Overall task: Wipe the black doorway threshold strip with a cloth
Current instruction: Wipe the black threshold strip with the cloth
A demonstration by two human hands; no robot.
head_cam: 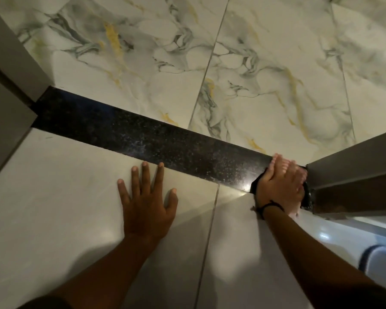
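Note:
The black speckled threshold strip [143, 139] runs slantwise from the left door frame down to the right door frame. My right hand [281, 184] presses flat on a dark cloth [255, 186] at the strip's right end, hard against the right frame; the hand is motion-blurred and only the cloth's edges show around it. A black cord circles that wrist. My left hand [146, 197] lies flat with fingers spread on the plain grey tile just below the strip, its fingertips touching the strip's near edge.
A grey door frame post [7, 90] stands at the left and another [352, 172] at the right. Marble-patterned tiles [232, 63] lie beyond the strip, plain tiles [54, 197] on my side. A pale rounded object [381, 262] sits at the lower right.

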